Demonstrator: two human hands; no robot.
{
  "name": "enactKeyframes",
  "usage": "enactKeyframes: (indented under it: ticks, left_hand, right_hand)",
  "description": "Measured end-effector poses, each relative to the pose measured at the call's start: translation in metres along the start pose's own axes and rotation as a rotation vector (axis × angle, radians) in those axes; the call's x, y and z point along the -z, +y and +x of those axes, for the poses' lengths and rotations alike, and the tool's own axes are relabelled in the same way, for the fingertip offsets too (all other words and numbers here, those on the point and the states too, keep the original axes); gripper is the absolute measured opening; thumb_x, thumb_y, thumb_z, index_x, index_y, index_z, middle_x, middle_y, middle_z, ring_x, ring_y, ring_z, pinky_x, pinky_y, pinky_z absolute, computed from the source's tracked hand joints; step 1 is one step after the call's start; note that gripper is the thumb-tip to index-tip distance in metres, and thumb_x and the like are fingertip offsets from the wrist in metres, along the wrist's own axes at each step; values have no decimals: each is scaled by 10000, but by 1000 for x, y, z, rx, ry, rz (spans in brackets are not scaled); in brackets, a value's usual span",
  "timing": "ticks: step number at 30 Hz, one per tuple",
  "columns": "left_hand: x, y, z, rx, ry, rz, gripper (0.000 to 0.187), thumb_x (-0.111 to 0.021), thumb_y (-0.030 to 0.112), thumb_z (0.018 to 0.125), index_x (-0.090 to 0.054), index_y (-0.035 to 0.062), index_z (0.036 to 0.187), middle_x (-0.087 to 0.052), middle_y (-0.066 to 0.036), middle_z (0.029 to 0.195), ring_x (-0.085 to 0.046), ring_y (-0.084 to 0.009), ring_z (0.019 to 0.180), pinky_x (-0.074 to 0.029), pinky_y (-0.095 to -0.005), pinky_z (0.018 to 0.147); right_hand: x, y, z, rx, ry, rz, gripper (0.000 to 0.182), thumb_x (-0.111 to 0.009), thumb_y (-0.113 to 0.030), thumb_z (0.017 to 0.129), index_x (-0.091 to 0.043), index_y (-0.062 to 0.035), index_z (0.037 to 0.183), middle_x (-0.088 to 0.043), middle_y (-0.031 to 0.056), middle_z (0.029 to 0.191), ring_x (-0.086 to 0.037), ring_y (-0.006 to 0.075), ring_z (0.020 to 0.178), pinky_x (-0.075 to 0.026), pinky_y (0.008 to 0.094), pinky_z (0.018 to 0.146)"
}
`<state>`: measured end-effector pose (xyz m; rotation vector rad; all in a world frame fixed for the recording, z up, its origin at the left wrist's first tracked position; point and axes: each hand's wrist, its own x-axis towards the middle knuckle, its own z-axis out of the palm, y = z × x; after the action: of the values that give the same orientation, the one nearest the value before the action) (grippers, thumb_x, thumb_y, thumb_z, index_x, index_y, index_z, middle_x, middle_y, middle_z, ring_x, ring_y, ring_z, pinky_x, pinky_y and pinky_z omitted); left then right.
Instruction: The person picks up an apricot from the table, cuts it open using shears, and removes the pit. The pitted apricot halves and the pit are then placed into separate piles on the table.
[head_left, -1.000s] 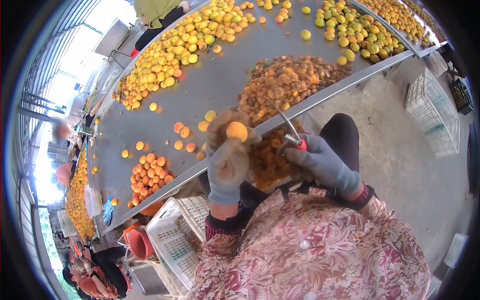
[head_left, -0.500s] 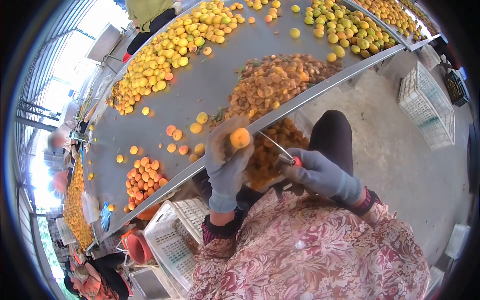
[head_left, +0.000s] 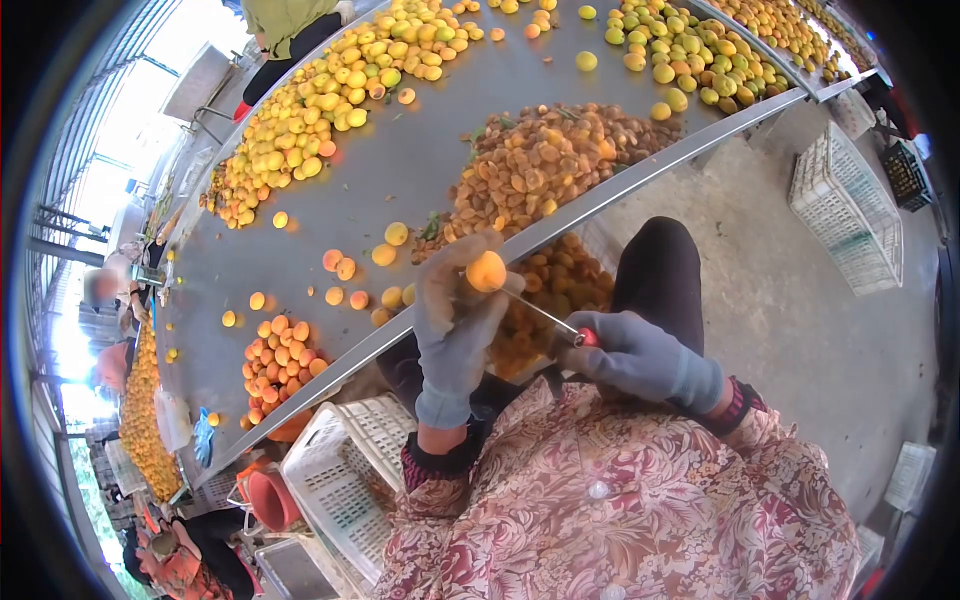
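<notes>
My left hand [head_left: 455, 325], in a grey glove, holds an orange apricot [head_left: 486, 271] by the fingertips above the table's front rim. My right hand [head_left: 640, 355], gloved too, is closed round the red handle of a slim tool with a thin metal shaft [head_left: 540, 312]. The shaft points up and left, its tip right at the lower side of the apricot. Below both hands, between the knees, apricots [head_left: 545, 290] fill a container that is partly hidden. Just beyond my left hand lies a heap of brown apricot pits [head_left: 540, 165].
On the metal table [head_left: 410, 150] lie yellow apricots [head_left: 330, 100], greener ones [head_left: 700, 60] and a small orange pile [head_left: 280, 365]. White crates stand at lower left [head_left: 335, 480] and right [head_left: 848, 205], near a red bucket [head_left: 270, 498]. Other people work at the table's far sides.
The tool's tip has come up to the apricot, where a gap showed before. My right hand has turned slightly; the left still holds the apricot. The whole view has shifted a little.
</notes>
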<state>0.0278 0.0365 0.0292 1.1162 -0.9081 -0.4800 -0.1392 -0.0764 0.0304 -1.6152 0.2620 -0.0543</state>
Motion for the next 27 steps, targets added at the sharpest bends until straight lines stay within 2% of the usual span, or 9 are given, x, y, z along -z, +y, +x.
enactKeyframes:
  ticks: [2, 6, 9, 11, 12, 14, 21, 26, 27]
  left_hand:
    - [-4, 3, -1, 81, 32, -128, 430, -511, -72, 798, -427, 3, 1213, -505, -172, 1183, -607, -220, 906, -493, -357, 830]
    - [5, -3, -5, 89, 40, -101, 401, -524, -48, 811, -447, -8, 1202, -530, -143, 1125, -603, -215, 912, -481, -346, 850]
    - [15, -7, -5, 100, 38, 54, 378, -554, -38, 809, -474, -18, 1179, -547, -136, 1110, -600, -206, 924, -476, -331, 861]
    - [22, -14, -6, 53, 10, 217, 421, -590, -48, 790, -479, -24, 1195, -558, -137, 1125, -596, -200, 940, -482, -321, 851]
    - [22, -13, -7, 56, 10, 214, 421, -590, -48, 790, -479, -24, 1195, -558, -137, 1125, -596, -200, 940, -482, -321, 851]
    - [21, -10, -7, 77, -6, 51, 471, -602, -74, 769, -474, -22, 1219, -550, -140, 1167, -595, -198, 948, -475, -313, 862]
    - [31, -24, -13, 100, -47, 57, 445, -597, -61, 778, -497, -26, 1210, -561, -147, 1156, -600, -199, 962, -488, -331, 867]
    - [21, -43, -18, 174, 29, -418, 381, -563, 82, 867, -490, 5, 1234, -591, -149, 1116, -612, -226, 958, -516, -370, 834]
    - [18, -42, -18, 172, 26, -422, 381, -563, 82, 867, -490, 5, 1234, -591, -149, 1116, -612, -226, 958, -516, -370, 834]
  right_hand:
    - [1, -4, 0, -55, -10, -8, 362, -545, -390, 899, -548, -30, 933, -505, 65, 590, -512, 142, 566, -414, 280, 571]
    - [-1, -8, 1, -69, 4, -26, 367, -540, -392, 898, -548, -29, 944, -515, 92, 617, -524, 166, 577, -422, 291, 586]
    - [0, -13, 2, -117, 7, -142, 380, -542, -401, 893, -546, -26, 951, -545, 131, 653, -563, 225, 603, -438, 319, 610]
    - [0, -19, 2, -164, 6, -264, 391, -542, -411, 890, -531, -23, 936, -562, 154, 662, -590, 293, 643, -449, 356, 628]
    - [0, -23, 2, -168, 7, -264, 391, -542, -411, 890, -531, -23, 936, -562, 154, 662, -590, 293, 643, -449, 356, 628]
    - [-1, -31, 2, -271, -22, -382, 388, -537, -412, 892, -510, -25, 898, -567, 173, 672, -597, 337, 681, -451, 385, 636]
    - [-10, -26, 5, -298, -8, -543, 373, -505, -397, 905, -476, -26, 911, -579, 202, 725, -599, 366, 723, -449, 415, 645]
    - [-14, -18, 13, -297, 7, -430, 381, -503, -395, 904, -463, -16, 914, -585, 211, 740, -595, 379, 747, -453, 423, 655]
    - [-15, -16, 15, -298, 11, -433, 381, -503, -395, 904, -463, -16, 914, -585, 211, 740, -595, 379, 747, -453, 423, 655]
